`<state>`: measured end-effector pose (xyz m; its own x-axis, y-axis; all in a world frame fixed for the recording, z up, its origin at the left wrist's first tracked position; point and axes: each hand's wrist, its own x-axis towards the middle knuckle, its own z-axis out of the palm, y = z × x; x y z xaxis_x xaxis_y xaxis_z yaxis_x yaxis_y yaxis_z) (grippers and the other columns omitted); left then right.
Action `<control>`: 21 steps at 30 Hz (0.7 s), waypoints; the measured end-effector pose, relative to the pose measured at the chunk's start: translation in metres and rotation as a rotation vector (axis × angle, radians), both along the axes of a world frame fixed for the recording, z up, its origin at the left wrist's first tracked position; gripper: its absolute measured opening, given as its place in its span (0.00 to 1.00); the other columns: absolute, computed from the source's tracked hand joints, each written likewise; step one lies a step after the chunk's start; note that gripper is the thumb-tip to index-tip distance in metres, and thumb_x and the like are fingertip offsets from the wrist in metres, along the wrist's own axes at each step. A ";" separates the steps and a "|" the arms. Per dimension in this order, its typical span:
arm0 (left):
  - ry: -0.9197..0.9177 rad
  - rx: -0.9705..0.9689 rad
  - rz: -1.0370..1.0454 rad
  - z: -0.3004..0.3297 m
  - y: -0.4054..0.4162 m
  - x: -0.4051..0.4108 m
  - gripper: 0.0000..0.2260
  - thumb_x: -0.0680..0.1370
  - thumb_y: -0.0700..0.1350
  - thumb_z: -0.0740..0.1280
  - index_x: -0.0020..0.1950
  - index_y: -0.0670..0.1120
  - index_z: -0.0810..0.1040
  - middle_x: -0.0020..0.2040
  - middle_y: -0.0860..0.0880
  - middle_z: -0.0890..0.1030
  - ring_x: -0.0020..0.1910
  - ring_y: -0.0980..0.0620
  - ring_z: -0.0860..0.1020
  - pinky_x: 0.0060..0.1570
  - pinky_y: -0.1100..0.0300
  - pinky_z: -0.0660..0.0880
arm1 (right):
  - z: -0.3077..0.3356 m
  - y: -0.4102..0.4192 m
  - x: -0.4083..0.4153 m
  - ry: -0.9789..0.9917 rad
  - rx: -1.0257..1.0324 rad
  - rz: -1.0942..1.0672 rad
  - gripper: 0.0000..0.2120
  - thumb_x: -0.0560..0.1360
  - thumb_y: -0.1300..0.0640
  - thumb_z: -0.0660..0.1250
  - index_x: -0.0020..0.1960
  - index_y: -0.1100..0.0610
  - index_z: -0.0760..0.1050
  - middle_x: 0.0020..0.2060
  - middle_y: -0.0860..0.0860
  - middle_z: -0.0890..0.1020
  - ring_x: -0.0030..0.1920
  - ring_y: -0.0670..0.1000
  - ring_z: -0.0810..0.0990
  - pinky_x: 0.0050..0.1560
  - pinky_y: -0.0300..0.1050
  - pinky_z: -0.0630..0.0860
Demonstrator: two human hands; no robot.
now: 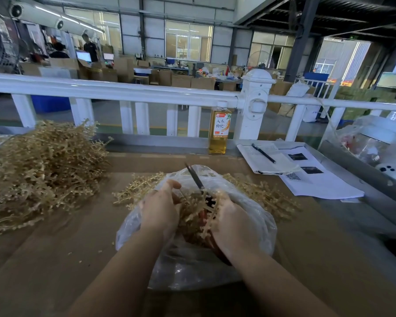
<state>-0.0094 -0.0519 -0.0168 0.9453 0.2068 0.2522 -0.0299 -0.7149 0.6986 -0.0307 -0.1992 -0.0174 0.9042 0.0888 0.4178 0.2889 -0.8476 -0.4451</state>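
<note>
A loose heap of tan plastic sprigs [39, 170] waits on the brown cardboard surface [78, 243]. The left hand [160, 209] clutches a tan sprig bunch [192, 221] over the clear plastic bag [261, 225], probably so trimmings fall into it. The right hand [233, 223] grips dark-bladed scissors [195, 178], tips pointing away.

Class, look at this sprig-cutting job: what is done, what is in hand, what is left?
Probably early. Seemingly done: a small heap of sprigs beside the plastic bag. In hand: the left hand grips a bunch over the bag while the right hand holds scissors. Left: apparently the big pile.
</note>
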 end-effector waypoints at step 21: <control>0.017 0.358 0.024 0.022 0.001 0.000 0.11 0.80 0.49 0.62 0.60 0.61 0.77 0.59 0.56 0.79 0.65 0.50 0.66 0.61 0.53 0.57 | 0.032 0.014 0.025 0.280 0.687 -0.038 0.14 0.72 0.65 0.71 0.41 0.49 0.70 0.33 0.48 0.78 0.28 0.45 0.77 0.28 0.37 0.73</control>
